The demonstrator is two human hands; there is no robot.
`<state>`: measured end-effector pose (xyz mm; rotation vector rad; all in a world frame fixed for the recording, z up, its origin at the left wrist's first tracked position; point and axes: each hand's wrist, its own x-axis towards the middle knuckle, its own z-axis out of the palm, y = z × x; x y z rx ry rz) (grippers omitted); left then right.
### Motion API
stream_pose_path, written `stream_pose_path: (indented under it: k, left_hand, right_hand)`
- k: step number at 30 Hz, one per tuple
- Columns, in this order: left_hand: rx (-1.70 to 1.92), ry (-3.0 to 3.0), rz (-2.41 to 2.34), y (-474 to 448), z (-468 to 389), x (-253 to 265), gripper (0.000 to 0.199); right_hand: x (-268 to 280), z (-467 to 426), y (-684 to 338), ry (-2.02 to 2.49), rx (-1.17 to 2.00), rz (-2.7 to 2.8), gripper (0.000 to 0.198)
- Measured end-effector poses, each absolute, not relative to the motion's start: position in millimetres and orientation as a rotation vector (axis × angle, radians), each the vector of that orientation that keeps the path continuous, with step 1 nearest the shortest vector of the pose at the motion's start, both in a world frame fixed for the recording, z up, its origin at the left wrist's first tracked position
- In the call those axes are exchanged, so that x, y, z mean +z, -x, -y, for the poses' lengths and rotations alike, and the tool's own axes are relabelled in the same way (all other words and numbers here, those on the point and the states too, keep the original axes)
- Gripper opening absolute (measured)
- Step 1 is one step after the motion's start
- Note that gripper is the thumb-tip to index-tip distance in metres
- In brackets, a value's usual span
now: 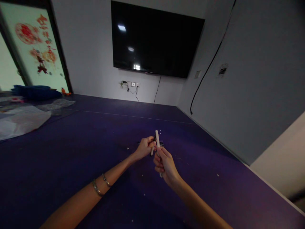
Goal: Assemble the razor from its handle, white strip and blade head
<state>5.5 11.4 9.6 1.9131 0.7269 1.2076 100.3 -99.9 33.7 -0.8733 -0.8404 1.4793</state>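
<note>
My right hand (167,163) is closed around a slim white stick (157,137), which points up and away from me. Its lower end shows beneath my fingers. Just to the left, the fingers of my left hand (143,148) are pinched on a short white piece (152,150) with a dark tip. The two hands nearly meet, and the white stick passes close to my left fingertips. Behind the stick lies a small dark object (161,143), partly hidden, whose kind I cannot make out.
White crumbs (217,175) are scattered over the purple surface (114,197). Clear plastic packaging (57,104), a white sheet or bag (26,119) and a blue item (35,91) lie at the left. A black cable (207,68) hangs at the right wall; a television (154,41) is mounted ahead.
</note>
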Motion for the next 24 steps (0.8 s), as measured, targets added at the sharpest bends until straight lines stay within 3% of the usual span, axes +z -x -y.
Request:
stream_pose_path:
  k: [24]
  left_hand:
    - [1.217,-1.830,-0.748,-3.1,-10.1,17.1,0.007]
  right_hand:
    - [27.4,101.9,-101.3,0.866,1.506,0.869,0.034]
